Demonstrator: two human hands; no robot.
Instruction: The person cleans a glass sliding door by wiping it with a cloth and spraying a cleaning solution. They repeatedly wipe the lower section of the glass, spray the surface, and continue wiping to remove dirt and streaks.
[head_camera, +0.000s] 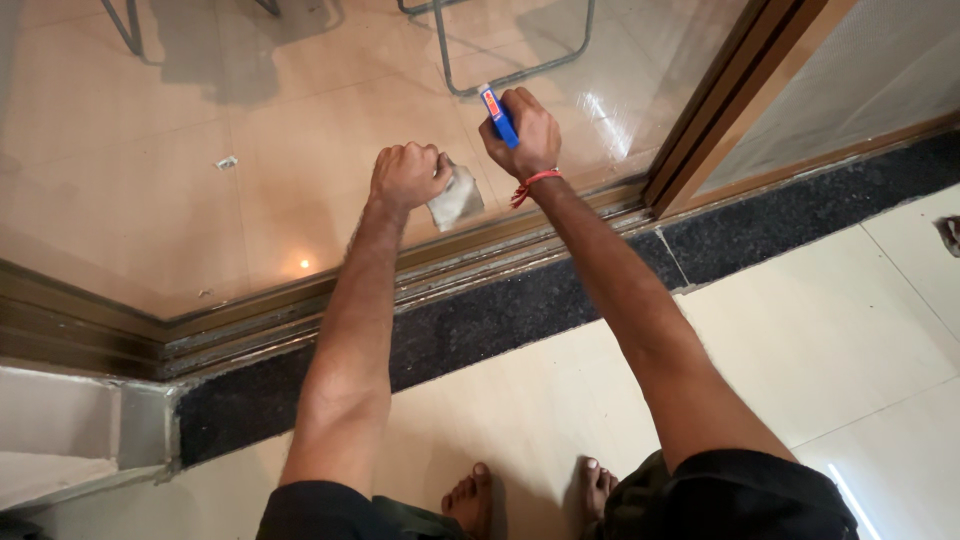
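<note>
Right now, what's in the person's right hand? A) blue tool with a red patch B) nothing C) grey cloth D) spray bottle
A: the right hand is closed around a slim blue tool held against the glass door, while the left hand presses the grey cloth.

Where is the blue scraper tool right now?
In the head view, the blue tool is gripped in the right hand, pressed against the glass pane just right of the grey cloth held by the left hand.
</note>
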